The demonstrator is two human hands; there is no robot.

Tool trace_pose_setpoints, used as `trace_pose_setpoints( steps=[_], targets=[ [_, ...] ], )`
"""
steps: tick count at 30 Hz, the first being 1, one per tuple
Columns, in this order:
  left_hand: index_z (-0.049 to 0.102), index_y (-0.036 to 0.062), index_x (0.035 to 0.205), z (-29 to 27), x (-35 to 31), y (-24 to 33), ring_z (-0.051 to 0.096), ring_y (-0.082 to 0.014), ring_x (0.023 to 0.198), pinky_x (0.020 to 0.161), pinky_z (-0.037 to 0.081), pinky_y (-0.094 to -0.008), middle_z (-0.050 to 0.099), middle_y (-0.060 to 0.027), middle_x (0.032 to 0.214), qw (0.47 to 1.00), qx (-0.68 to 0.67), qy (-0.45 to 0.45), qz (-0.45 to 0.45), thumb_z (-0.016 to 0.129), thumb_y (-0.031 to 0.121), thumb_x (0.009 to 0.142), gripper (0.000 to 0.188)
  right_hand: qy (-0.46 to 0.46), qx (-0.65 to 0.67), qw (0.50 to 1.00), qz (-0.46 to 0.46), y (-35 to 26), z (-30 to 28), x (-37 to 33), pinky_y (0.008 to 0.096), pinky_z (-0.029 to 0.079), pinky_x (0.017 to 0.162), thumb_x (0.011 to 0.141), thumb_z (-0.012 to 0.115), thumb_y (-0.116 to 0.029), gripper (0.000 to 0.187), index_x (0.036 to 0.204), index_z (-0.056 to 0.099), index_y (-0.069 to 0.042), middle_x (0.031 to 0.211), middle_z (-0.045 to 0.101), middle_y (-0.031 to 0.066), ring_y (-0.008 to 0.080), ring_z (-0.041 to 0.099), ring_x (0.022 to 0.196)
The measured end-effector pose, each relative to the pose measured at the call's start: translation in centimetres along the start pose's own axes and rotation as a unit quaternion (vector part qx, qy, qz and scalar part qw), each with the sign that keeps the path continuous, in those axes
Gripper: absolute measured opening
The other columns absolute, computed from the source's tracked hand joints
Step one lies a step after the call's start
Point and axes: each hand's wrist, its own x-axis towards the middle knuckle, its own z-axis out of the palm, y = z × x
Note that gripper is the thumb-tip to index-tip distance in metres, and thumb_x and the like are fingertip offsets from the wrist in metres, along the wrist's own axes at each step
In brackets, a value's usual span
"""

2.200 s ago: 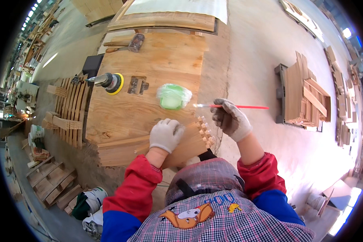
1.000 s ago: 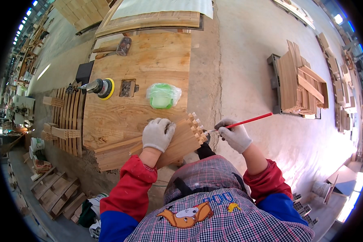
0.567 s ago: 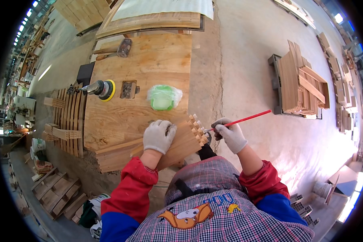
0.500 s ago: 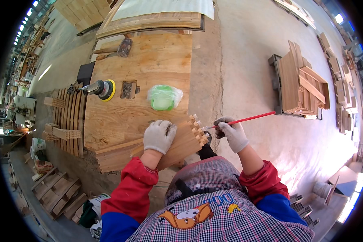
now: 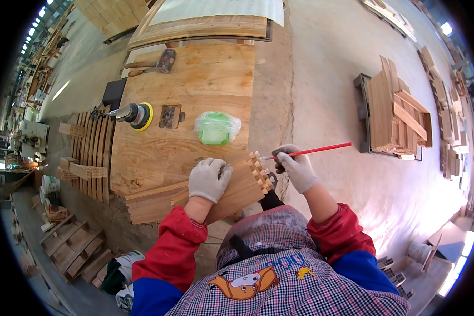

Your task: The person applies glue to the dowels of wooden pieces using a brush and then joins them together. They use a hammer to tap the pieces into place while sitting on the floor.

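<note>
There is one workbench (image 5: pixel 226 79). On it: one sander (image 5: pixel 138 116), one mallet (image 5: pixel 166 61), one bagged green container (image 5: pixel 215 129). At its near edge: one left hand (image 5: pixel 209 179) and jointed boards (image 5: pixel 239 185) packed too tightly to count. Right of it: one right hand (image 5: pixel 296 167), one red-handled brush (image 5: pixel 321 149). Left of it: one black box (image 5: pixel 114 92).

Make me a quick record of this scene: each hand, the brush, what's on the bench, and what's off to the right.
Left hand: gloved, resting on the notched boards; grip unclear
Right hand: gloved, holding a red-handled brush
Brush tip: at the boards' notched ends; contact unclear
Bench: orbital sander at left, green container in clear plastic, mallet toward the far end
Right side: stacked boards on the floor
</note>
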Motion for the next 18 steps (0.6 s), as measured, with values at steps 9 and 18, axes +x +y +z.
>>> trace_pose_setpoints(
  steps=[9, 18],
  targets=[
    [0.066, 0.0089, 0.085, 0.0, -0.1, -0.1, 0.060, -0.0326, 0.086, 0.075, 0.049, -0.0433, 0.065, -0.0117, 0.087, 1.000, 0.002, -0.002, -0.002, 0.062, 0.027, 0.084, 0.019, 0.036, 0.040, 0.999, -0.006, -1.3, -0.5, -0.3, 0.0263, 0.050, 0.062, 0.094, 0.056, -0.016, 0.018, 0.105, 0.059, -0.002, 0.084, 0.061, 0.0039, 0.0110, 0.058, 0.072],
    [0.064, 0.0102, 0.087, -0.1, 0.1, -0.3, 0.060, -0.0334, 0.087, 0.075, 0.048, -0.0440, 0.064, -0.0120, 0.087, 1.000, 0.007, -0.028, -0.004, 0.060, 0.030, 0.086, 0.020, 0.018, -0.054, 0.995, -0.079, -0.6, -0.5, -2.8, 0.0264, 0.050, 0.072, 0.091, 0.060, -0.015, 0.022, 0.110, 0.059, -0.004, 0.090, 0.062, 0.0050, 0.0137, 0.059, 0.081]
  ],
)
